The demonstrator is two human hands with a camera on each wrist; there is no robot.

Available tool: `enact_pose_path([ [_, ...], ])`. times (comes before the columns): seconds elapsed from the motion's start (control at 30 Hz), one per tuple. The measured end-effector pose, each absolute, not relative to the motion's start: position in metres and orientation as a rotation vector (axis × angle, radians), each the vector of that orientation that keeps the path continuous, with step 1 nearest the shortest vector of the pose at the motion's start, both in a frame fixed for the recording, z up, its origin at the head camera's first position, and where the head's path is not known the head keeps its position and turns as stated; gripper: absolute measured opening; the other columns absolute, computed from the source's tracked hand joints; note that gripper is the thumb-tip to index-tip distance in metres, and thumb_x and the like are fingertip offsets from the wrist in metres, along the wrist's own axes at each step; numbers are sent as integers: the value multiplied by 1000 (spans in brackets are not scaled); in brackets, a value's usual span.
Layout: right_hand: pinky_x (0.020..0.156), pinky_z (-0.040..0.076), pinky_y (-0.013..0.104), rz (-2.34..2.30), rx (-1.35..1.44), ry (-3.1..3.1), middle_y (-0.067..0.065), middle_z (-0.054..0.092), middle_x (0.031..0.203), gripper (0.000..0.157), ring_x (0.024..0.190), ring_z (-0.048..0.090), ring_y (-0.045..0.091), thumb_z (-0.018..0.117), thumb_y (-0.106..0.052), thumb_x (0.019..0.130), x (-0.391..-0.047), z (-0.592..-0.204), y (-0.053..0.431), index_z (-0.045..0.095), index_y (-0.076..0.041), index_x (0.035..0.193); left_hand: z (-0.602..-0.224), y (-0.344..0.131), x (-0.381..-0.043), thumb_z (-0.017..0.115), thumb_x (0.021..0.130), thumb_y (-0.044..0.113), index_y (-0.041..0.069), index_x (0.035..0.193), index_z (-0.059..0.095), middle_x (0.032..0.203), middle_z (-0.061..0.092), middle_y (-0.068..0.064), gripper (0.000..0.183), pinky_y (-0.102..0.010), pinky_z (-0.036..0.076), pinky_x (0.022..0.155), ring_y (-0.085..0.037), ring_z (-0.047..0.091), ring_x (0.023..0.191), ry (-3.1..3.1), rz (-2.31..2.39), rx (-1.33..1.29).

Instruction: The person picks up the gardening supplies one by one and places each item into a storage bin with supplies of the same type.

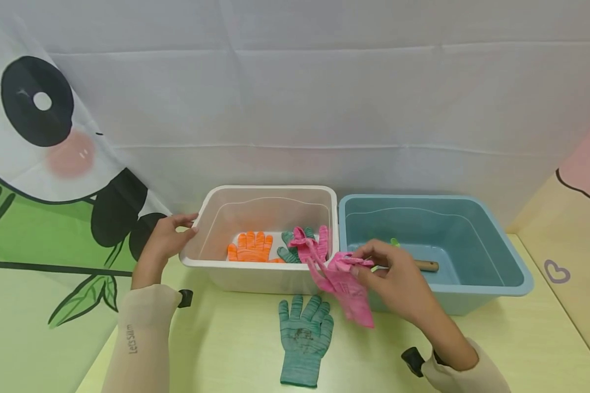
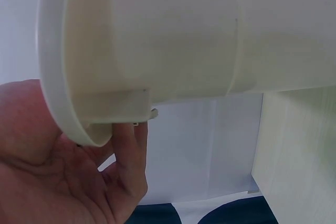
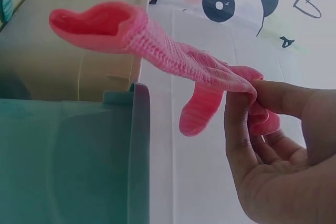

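Observation:
In the head view, my right hand (image 1: 398,275) pinches a pink knit glove (image 1: 346,295) between thumb and fingers, in front of where the two tubs meet. The right wrist view shows the held glove (image 3: 194,66) with its cuff gaping away from the fingertips. My left hand (image 1: 167,238) grips the left rim of the white plastic tub (image 1: 260,277), its fingers tucked under the lip. Inside that tub lie an orange glove (image 1: 251,247), a green glove (image 1: 287,254) and more pink glove fabric (image 1: 323,240). Flat on the table in front rests another green glove (image 1: 305,341).
A blue plastic tub (image 1: 472,286) stands right beside the white one, holding a tool with a wooden handle (image 1: 426,266) and a small bright green item (image 1: 395,242). Behind them hangs a pale cloth (image 1: 324,109); all stands on a light yellow table (image 1: 226,349).

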State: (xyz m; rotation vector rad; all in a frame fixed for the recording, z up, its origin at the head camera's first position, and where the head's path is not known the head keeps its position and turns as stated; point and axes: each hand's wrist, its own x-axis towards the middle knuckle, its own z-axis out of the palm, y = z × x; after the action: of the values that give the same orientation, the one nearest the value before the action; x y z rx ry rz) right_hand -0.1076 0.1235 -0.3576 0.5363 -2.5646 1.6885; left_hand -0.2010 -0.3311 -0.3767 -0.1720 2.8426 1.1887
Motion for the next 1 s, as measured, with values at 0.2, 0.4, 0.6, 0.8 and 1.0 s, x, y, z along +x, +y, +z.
enact_pose_path([
  [0.2,79,61,29,1687,553,-2545,7,76,104,11,98,71,23,74,2,94,-113,-352,119,72,-6,102,-377,-332,-202,57,107,12,-6,157,43,144,52,-36,54,-62,46,106,-51,46,137,2850,1189,-160],
  [0.4,76,61,29,1681,529,-2551,7,76,102,11,96,74,24,75,1,95,-118,-347,115,73,-7,101,-377,-332,-202,57,108,12,-6,157,43,144,52,-36,54,-62,47,106,-51,46,137,2850,1190,-157],
  [0.6,75,60,29,1674,546,-2535,7,77,101,10,97,73,26,74,2,95,-123,-346,111,73,-6,102,-377,-332,-201,57,108,13,-6,157,42,145,51,-36,54,-64,44,109,-50,45,138,2838,1198,-160],
  [0.8,80,60,31,1644,574,-2527,4,77,100,11,96,70,22,75,1,95,-128,-347,108,73,-7,103,-378,-333,-201,57,107,12,-6,157,43,144,52,-36,54,-63,44,108,-50,45,138,2850,1195,-146],
  [1.0,82,59,32,1658,573,-2532,3,76,99,11,95,69,22,74,1,96,-132,-347,105,73,-7,102,-379,-333,-201,57,107,12,-6,157,43,144,51,-36,54,-61,45,106,-50,44,138,2847,1209,-137],
])
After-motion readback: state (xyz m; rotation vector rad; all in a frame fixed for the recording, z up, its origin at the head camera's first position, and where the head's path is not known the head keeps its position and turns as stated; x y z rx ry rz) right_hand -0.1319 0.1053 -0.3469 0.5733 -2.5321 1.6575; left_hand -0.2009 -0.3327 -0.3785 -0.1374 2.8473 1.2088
